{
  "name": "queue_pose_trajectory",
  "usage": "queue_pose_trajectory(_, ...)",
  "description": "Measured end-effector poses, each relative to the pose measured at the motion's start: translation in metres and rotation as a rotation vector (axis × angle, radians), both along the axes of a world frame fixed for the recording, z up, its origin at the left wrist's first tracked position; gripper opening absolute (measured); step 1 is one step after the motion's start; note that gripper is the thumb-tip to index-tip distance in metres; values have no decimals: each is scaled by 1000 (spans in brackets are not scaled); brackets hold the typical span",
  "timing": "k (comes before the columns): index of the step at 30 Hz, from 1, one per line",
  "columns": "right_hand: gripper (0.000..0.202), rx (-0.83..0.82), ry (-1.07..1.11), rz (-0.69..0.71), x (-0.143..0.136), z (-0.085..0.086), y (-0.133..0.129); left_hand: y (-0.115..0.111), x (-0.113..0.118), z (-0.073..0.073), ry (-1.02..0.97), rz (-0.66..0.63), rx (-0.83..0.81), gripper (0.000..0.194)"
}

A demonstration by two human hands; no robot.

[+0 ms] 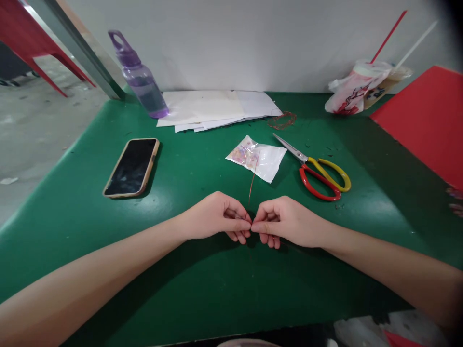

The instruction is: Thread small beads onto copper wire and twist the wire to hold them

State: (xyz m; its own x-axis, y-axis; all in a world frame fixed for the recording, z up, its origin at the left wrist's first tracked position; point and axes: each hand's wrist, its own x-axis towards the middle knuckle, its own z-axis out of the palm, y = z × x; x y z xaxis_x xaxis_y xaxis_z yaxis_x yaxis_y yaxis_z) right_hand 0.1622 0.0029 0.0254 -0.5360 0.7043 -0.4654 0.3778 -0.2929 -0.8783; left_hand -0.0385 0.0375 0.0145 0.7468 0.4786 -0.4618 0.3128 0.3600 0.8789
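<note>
Copper-coloured, thin, wiry strand (252,184) is jutting forward between the bare left hand (215,216) and bare right hand (291,219), both pinching it at their fingertips.

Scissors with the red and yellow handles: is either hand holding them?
No, the scissors lie on the green table, apart from the left hand and the right hand, which pinch together at a thin strand.

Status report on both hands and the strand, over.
Left hand, right hand: pinching, close together. Thin copper-coloured strand: held there, one end pointing forward. Small packet ahead, scissors off to the right.
</note>
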Motion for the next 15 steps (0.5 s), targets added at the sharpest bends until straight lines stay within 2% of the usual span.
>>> queue_pose_trajectory(8,16,353,-166,65,3,6,-4,-1,1,0,-20,47,5,15)
queue_pose_trajectory(11,15,422,-171,35,5,4,-4,2,0,-1,-50,68,-34,16)
queue_pose_trajectory(15,14,458,-157,4,5,1,-4,3,-1,-1,-74,97,-62,31)
